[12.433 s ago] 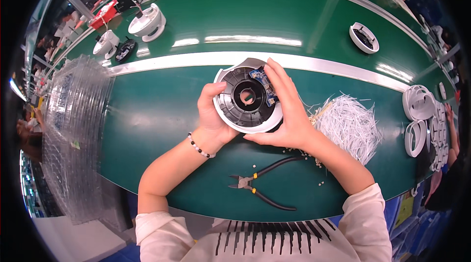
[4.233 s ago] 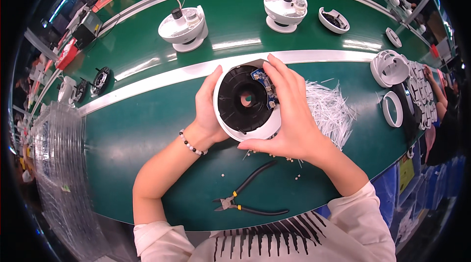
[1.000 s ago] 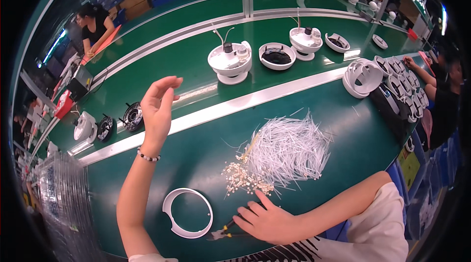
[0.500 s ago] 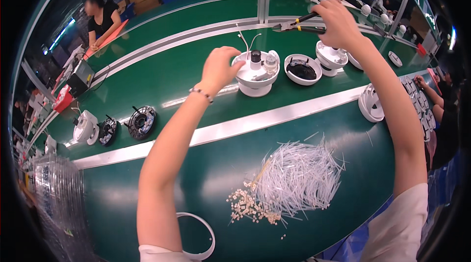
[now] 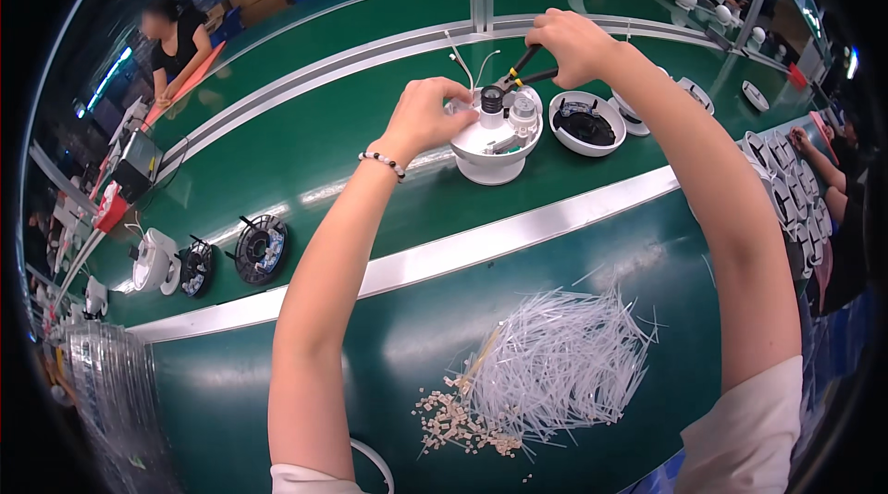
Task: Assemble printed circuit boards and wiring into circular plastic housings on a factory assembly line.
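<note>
A white round camera housing (image 5: 490, 152) stands on the green belt, with a black lens barrel (image 5: 492, 102), clear round parts and thin white wires (image 5: 464, 64) rising from it. My left hand (image 5: 428, 115), wearing a beaded bracelet, grips its left side, with thumb and fingers closed around the inner edge. From the upper right, my right hand (image 5: 572, 48) is closed on the black-and-yellow handles of cutting pliers (image 5: 524, 74). Their jaws are beside the lens barrel, near the wires; what lies between them is too small to tell.
A white bowl-shaped cover (image 5: 586, 144) with black insides sits right of the housing. Black round modules (image 5: 262, 249) stand on the left. Nearer lie a pile of white plastic strips (image 5: 560, 364), small beige bits (image 5: 467, 425) and a white ring (image 5: 377, 464). Other people sit around the line.
My right hand has brought the pliers down and left, from above the belt into the housing beside the lens barrel. My left hand stays at the housing; the view has shifted slightly.
</note>
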`<state>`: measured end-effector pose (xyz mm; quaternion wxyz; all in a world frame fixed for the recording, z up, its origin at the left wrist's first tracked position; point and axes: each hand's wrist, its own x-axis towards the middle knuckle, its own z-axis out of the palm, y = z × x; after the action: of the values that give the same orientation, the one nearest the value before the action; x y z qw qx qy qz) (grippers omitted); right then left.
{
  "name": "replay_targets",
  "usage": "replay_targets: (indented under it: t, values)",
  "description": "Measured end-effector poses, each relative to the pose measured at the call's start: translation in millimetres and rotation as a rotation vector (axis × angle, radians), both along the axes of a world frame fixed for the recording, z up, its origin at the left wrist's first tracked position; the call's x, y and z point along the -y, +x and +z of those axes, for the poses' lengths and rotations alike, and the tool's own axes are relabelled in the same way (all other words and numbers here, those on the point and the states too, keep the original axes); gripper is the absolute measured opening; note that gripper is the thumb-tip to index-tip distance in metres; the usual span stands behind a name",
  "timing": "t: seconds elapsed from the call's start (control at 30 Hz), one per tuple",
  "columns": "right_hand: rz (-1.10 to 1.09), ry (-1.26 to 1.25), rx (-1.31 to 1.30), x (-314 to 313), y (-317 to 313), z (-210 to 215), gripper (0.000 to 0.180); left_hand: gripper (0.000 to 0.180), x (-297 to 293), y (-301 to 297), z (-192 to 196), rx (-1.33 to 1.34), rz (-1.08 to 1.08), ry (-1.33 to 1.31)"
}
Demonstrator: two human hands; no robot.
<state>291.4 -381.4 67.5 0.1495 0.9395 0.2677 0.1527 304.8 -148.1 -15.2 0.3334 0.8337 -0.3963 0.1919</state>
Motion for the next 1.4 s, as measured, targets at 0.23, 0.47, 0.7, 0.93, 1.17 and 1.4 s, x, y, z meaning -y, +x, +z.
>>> replay_targets:
  t: [0.23, 0.47, 0.7, 0.93, 1.17, 1.4]
  values:
    - [-0.012, -0.007, -0.035, 3.4, -0.9, -2.8, 0.041, 0.015, 26.7, 3.4, -0.8, -0.159, 0.16, -0.174]
    - [-0.148, -0.025, -0.1, 10.8, -10.5, 1.5, 0.031, 0.012, 46.2, 3.0, -4.3, -0.194, 0.166, -0.283]
    - [-0.144, 0.208, 0.345, 62.3, -62.9, 23.0, 0.029, 0.014, 27.1, -55.2, 26.4, -0.447, -0.144, -0.703]
    - [-0.28, 0.98, -0.142, 49.0, -263.8, 15.1, 0.046, 0.034, -83.6, -86.5, 27.7, -0.181, 0.185, 0.083]
    - [0.204, 0.718, -0.502, -65.1, -361.5, -42.0, 0.05, 0.057, -189.9, -80.8, -18.9, -0.426, 0.586, 0.438]
    - [0.318, 0.625, -0.485, -119.6, -395.9, -79.0, 0.049, 0.042, -180.3, -112.6, -30.5, -0.455, 0.609, -0.136]
